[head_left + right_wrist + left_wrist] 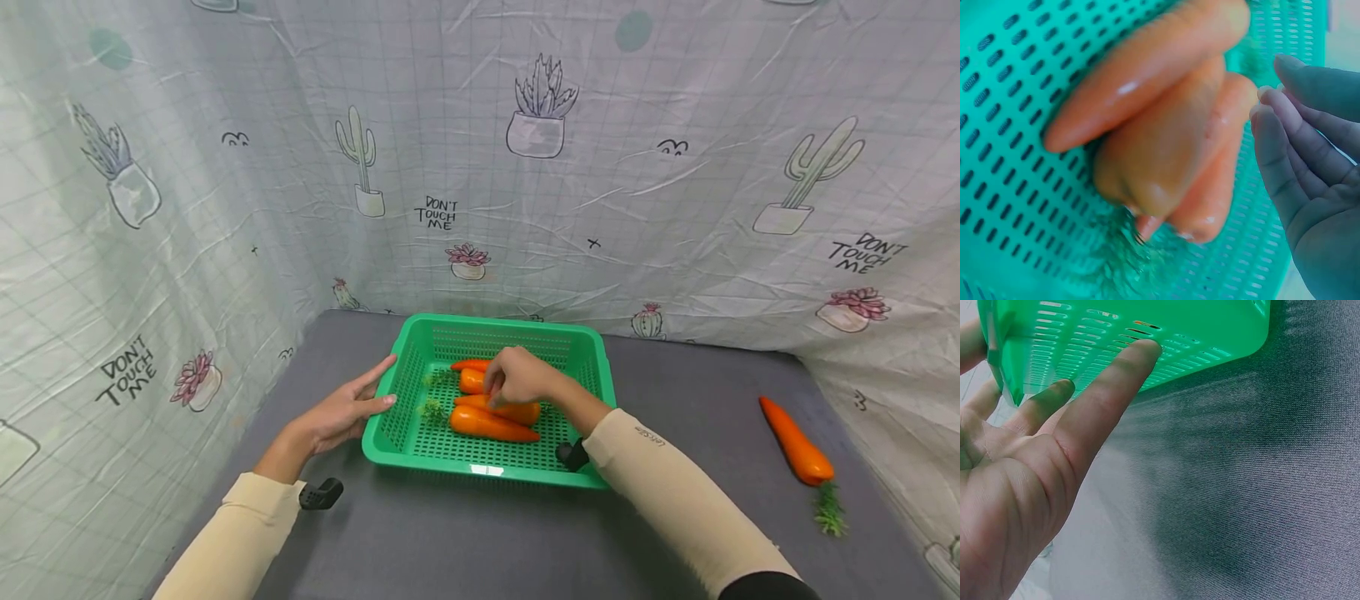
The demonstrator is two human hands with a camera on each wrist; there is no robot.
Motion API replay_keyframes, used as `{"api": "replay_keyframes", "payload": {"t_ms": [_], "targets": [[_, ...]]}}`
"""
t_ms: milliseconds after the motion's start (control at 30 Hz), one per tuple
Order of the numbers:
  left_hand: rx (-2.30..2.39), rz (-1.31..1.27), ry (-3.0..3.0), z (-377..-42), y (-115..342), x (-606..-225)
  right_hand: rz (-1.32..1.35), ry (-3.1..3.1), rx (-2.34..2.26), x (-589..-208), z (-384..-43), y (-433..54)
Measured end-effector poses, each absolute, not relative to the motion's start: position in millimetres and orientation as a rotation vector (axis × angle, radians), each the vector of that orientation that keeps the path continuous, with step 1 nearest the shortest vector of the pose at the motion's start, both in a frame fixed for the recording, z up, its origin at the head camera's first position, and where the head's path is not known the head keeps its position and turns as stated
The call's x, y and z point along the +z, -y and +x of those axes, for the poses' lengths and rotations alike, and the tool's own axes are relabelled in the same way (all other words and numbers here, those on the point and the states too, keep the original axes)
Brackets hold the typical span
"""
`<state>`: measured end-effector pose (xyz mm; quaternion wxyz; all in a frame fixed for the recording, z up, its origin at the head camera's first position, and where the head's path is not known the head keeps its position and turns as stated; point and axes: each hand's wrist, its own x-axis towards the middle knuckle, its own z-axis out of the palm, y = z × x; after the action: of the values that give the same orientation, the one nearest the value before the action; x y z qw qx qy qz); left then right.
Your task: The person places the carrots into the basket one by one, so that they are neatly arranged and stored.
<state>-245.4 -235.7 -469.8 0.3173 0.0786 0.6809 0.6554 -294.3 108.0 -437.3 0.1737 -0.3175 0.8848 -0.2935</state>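
A green plastic basket (pixel 487 473) with slotted walls holds several orange carrots (pixel 491 425) with leafy green tops (pixel 432 412). My left hand (pixel 341 414) is at the basket's left side, its fingers fairly straight against the outer wall and rim. In the left wrist view, one long finger (pixel 1110 394) lies along the slotted wall. My right hand (pixel 519 377) reaches down into the basket, over the pile. The right wrist view shows its thumb and fingertips drawn near each other beside the carrots (pixel 1154 137), with nothing between them. The carrots look blurred there.
A single carrot (pixel 797 442) with a green top lies on the grey table (pixel 675 400) at the right. A printed cloth curtain (pixel 465 167) hangs behind and along both sides. Dark wrist-worn devices (pixel 321 494) show at both cuffs.
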Motion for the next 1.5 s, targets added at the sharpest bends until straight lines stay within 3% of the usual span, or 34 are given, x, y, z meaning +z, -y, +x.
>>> {"api": "replay_keyframes", "payload": {"t_ms": [633, 1500], "targets": [[1.699, 0.193, -1.814, -245.3, 234.1, -470.2, -0.646, -2.535, -1.114, -393.0, -290.6, -175.9], [1.691, 0.197, -1.827, -244.5, 236.2, -471.3, -0.403, -2.629, -1.226, -390.1, -274.9, -263.0]]}}
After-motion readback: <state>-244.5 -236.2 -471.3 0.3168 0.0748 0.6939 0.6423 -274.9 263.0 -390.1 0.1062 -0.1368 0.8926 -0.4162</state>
